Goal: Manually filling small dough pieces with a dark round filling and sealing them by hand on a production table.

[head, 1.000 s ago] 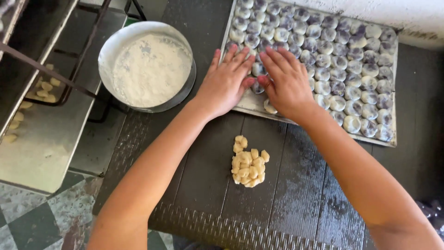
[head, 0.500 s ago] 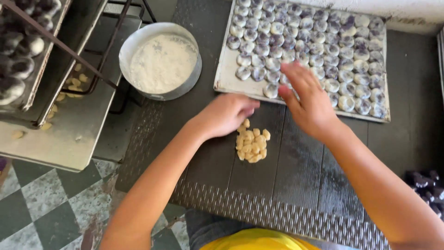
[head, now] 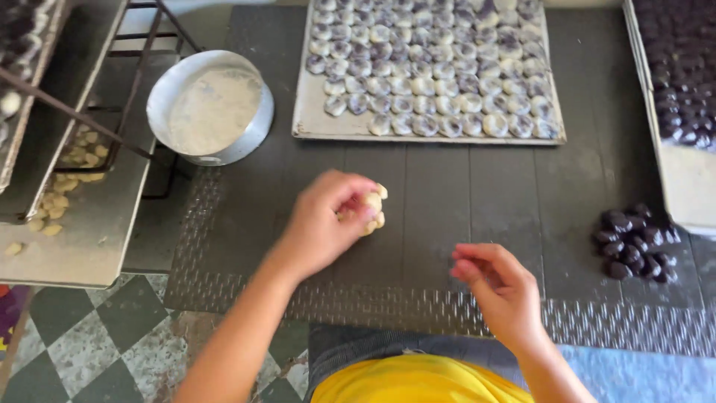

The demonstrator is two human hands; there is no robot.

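while your left hand (head: pixel 324 227) covers the pale dough pieces (head: pixel 371 209), your right hand (head: pixel 498 289) waits apart from them.

the small heap lies on the dark ribbed table (head: pixel 447 194), right under your left fingertips and well to the left of your right hand, so the left is nearer. your left fingers curl down, pinching some pieces, wrist angled in from the lower left. your right fingers are drawn together, thumb touching them; whether they pinch anything, you cannot tell.
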